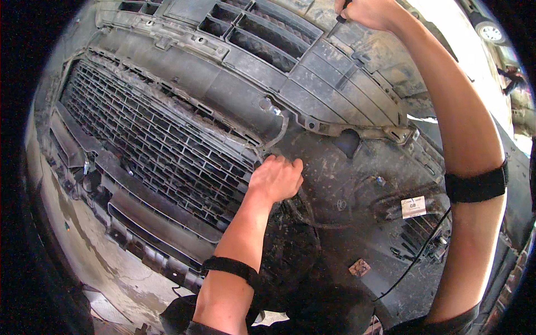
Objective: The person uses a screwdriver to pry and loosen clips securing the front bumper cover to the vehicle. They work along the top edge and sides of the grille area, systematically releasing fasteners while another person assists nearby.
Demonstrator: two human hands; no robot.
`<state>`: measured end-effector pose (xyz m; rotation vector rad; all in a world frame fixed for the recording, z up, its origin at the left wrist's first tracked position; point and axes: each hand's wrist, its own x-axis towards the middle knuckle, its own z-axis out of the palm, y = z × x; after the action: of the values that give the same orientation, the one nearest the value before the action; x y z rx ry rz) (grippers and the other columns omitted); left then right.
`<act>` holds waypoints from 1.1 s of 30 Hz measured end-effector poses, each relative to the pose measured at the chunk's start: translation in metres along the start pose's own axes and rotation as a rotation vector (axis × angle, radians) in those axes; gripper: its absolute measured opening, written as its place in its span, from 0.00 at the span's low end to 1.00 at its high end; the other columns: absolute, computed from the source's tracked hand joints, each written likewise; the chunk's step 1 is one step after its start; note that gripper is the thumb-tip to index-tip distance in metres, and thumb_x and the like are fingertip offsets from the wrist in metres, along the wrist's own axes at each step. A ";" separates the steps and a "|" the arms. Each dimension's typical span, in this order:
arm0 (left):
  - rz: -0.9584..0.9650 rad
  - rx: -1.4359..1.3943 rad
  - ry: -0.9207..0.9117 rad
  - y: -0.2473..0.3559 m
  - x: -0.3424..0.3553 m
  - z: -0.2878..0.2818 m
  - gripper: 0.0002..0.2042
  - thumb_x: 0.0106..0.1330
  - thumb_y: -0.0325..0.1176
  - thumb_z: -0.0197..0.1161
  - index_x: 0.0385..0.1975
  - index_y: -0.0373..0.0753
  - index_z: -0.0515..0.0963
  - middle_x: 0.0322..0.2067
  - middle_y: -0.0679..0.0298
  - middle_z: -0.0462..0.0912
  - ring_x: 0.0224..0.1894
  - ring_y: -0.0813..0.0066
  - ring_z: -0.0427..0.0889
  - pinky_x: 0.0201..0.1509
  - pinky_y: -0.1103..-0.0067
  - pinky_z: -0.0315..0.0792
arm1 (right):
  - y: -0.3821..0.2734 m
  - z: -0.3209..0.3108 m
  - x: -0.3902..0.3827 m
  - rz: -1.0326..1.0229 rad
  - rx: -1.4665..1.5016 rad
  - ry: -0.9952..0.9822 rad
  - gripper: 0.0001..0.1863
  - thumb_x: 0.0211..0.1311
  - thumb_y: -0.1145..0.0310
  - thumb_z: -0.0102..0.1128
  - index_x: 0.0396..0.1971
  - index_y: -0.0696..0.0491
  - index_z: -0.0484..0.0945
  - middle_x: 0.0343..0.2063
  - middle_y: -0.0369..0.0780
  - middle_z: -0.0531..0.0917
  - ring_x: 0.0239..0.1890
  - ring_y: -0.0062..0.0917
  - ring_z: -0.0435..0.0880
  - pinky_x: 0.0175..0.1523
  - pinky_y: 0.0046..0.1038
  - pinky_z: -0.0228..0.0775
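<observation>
A large dirty black car bumper point(329, 167) lies with its inner side up, a mesh grille point(151, 128) set in its left part. By the grille's right end, my left hand point(276, 177) is closed with curled fingers against the bumper; what they grip is hidden under the hand. My right arm stretches far forward, and my right hand point(368, 12) is closed round the black handle of a screwdriver point(339, 25). The screwdriver's shaft points down at the ribbed plastic panel point(329, 78) on the far side, beside its slatted openings point(268, 39).
A white label point(413, 207) is stuck on the bumper's right part, near a thin black cable point(416, 257). A small brownish piece point(359, 267) lies nearer me. Stained concrete floor point(89, 223) shows at the left, and a parked car's wheel point(490, 32) at the far right.
</observation>
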<state>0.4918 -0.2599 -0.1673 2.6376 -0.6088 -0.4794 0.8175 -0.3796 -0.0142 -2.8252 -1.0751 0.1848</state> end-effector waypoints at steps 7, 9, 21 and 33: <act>-0.011 -0.025 0.005 0.001 0.001 0.000 0.13 0.59 0.41 0.59 0.30 0.36 0.73 0.25 0.54 0.82 0.34 0.58 0.82 0.43 0.67 0.72 | -0.008 -0.001 0.007 0.090 -0.493 -0.181 0.16 0.53 0.56 0.57 0.26 0.54 0.84 0.25 0.51 0.82 0.28 0.42 0.82 0.37 0.39 0.74; -0.015 -0.015 0.004 0.001 0.000 -0.001 0.12 0.59 0.41 0.59 0.30 0.36 0.73 0.25 0.55 0.82 0.34 0.58 0.82 0.43 0.67 0.72 | -0.009 0.001 0.012 -0.001 -0.525 -0.164 0.18 0.56 0.56 0.50 0.26 0.56 0.83 0.23 0.53 0.82 0.29 0.44 0.82 0.39 0.40 0.74; -0.005 -0.014 0.021 0.001 0.000 -0.002 0.11 0.59 0.40 0.58 0.29 0.37 0.73 0.24 0.56 0.81 0.34 0.59 0.82 0.41 0.67 0.73 | 0.008 0.009 0.001 0.018 -0.551 -0.052 0.15 0.52 0.64 0.54 0.34 0.60 0.79 0.28 0.53 0.82 0.35 0.46 0.82 0.43 0.39 0.74; -0.016 -0.037 -0.011 0.000 0.000 -0.002 0.13 0.61 0.41 0.56 0.32 0.36 0.73 0.25 0.55 0.82 0.34 0.58 0.82 0.43 0.67 0.72 | -0.011 -0.003 -0.016 0.035 -0.073 0.103 0.11 0.47 0.68 0.55 0.24 0.61 0.80 0.27 0.54 0.82 0.33 0.45 0.82 0.40 0.42 0.73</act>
<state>0.4930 -0.2596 -0.1655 2.6087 -0.5777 -0.5048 0.7986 -0.3827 -0.0081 -2.8829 -1.0313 0.0028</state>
